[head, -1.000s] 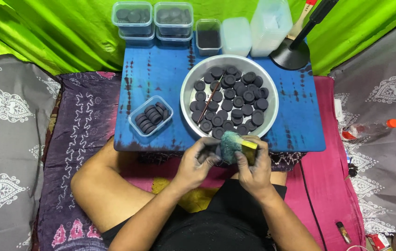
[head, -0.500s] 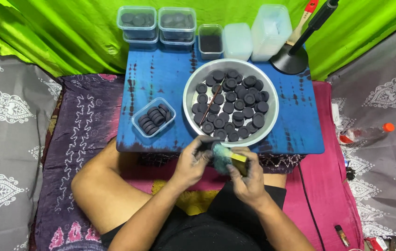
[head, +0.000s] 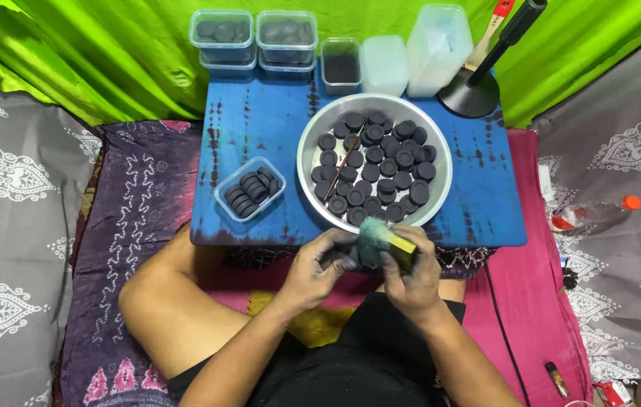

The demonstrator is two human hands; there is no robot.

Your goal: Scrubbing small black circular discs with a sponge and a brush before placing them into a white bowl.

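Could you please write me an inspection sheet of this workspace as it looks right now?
Surface: low blue table, tie-dye pattern, standing on patterned cloths.
Job's things: left hand holds a dark disc; right hand presses a green-and-yellow sponge to it. Metal bowl full of black discs, a thin stick lying across them. Small clear tub of stacked discs.
Clutter: lidded tubs of discs at the back, a tub of dark powder, empty clear containers, a black stand, a brush handle.
Grippers: both hands closed on their items.
Cables: black cable on the pink cloth.
Surroundings: green drape, grey patterned cushions, plastic bottle.
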